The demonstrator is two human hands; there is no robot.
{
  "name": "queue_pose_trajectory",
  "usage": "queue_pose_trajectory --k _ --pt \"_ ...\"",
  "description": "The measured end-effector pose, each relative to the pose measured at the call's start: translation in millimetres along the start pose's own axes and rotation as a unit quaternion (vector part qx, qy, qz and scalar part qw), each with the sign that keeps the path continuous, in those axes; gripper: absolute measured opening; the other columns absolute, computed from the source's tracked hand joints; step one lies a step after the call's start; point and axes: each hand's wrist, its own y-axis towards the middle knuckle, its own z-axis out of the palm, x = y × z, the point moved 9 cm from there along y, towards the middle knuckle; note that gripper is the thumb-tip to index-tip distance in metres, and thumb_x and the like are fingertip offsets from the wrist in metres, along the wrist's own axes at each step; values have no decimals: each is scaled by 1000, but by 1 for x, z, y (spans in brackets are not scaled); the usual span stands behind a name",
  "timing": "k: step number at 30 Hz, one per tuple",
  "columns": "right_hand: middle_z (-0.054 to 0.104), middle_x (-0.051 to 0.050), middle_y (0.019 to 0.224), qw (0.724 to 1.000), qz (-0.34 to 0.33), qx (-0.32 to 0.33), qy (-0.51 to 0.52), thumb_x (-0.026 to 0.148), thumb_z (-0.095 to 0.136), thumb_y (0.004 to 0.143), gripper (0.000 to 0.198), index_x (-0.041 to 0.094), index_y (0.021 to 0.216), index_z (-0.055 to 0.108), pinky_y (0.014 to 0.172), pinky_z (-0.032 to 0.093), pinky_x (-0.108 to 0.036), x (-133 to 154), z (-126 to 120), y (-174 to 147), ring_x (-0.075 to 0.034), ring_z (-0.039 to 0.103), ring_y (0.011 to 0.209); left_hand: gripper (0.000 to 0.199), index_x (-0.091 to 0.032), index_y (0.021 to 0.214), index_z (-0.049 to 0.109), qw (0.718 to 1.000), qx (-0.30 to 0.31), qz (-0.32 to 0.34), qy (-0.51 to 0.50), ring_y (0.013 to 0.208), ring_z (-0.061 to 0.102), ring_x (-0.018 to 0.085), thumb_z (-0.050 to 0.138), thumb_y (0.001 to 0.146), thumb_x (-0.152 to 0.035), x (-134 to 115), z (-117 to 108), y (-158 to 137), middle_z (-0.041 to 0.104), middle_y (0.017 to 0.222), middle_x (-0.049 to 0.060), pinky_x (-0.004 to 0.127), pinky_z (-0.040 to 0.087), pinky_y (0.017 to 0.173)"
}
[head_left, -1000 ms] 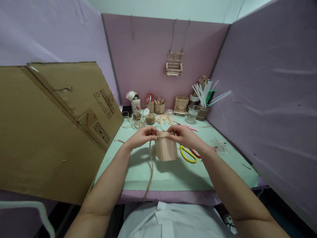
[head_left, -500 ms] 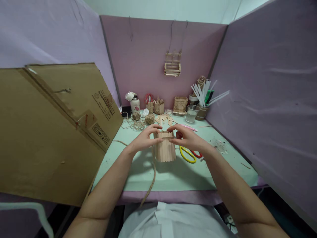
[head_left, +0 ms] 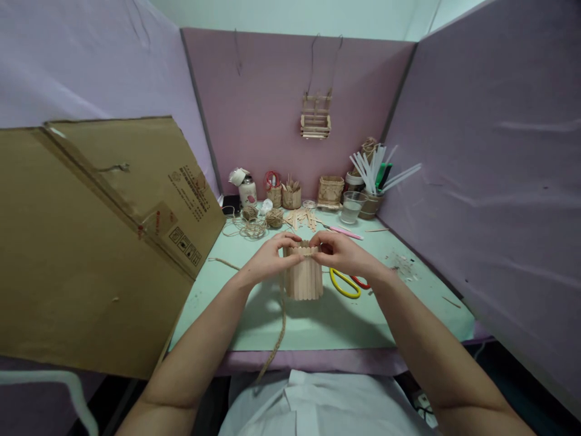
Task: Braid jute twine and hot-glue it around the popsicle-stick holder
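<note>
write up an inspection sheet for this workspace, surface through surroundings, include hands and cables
surface: pale green tabletop, scraps at right
job's things: craft-stick cup; braided twine cord running over the front edge
clutter: yellow-and-red-handled scissors, loose craft sticks, twine ball
hands: left hand and right hand at the cup's rim, thumbs outside
cables: cord-like lines at lower right, too unclear to identify
surroundings: cardboard sheet at left, hanging stick rack against the mauve back panel

Cup (head_left: 303, 278): softly lit, fairly sharp
Table (head_left: 331, 333): soft shadows beside cup
Wall (head_left: 295, 18): bright, above cup
Partition (head_left: 490, 163): dim, faint sheen, lens-stretched, right of cup
</note>
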Motion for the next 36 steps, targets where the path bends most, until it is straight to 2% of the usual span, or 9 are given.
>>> queue_pose_trajectory --k 6,9,12,16,20,24,27,33,36 --pt "52 2 71 1000 -21 -13 2 20 55 77 5 19 79 59 54 33 -24 4 2 -4 -11 43 60 9 -18 66 57 999 -45 -2 13 118 53 25 63 72 -20 -5 0 -5 60 121 9 41 38 105" --pt "56 -1 88 999 -30 -16 5 18 57 76 21 20 98 59 56 38 -24 4 1 -11 -10 46 62 7 -19 68 57 999 -44 3 28 119 53 25 63 72 -19 -5 0 -9 61 120 9 42 38 105" --pt "53 -4 107 998 -46 -38 20 17 59 76 42 23 117 50 60 45 -26 -1 2 -24 -10 51 66 5 -19 71 58 996 -39 36 71 120 52 25 62 74 -19 -9 3 -18 60 121 8 43 37 106" --pt "46 -8 122 990 -73 -123 20 16 60 75 51 26 123 45 68 53 -30 -11 13 -48 -17 58 88 7 -20 83 62 983 -29 94 152 121 50 25 61 77 -18 -14 16 -36 60 122 8 47 34 107" --pt "42 -12 131 978 -74 -195 19 17 62 76 64 27 135 38 83 55 -40 -21 32 -70 -25 51 115 22 -21 100 62 970 -36 124 208 123 47 26 61 78 -20 -13 27 -48 60 123 8 47 34 105" --pt "41 -12 134 960 -93 -262 5 19 60 79 59 27 134 40 94 52 -46 -17 37 -79 -28 43 127 21 -21 99 63 963 -60 134 228 123 46 27 62 79 -26 -12 32 -50 60 123 9 48 34 104" --pt "43 -12 134 953 -105 -285 7 19 59 82 51 26 130 44 99 50 -47 -13 37 -78 -27 43 128 15 -21 94 64 961 -80 130 232 123 45 27 61 80 -26 -11 33 -49 61 121 8 48 34 102" --pt "49 -12 128 943 -112 -313 10 15 58 83 35 25 116 51 91 55 -44 -10 39 -77 -25 50 122 4 -20 77 62 962 -104 134 215 119 47 26 61 80 -23 -15 34 -48 63 118 7 46 36 101" --pt "49 -12 128 942 -112 -315 11 15 58 83 34 25 115 52 91 56 -44 -12 39 -77 -26 51 122 3 -21 79 62 960 -110 139 215 121 46 26 61 81 -23 -15 33 -48 61 121 7 46 36 102"
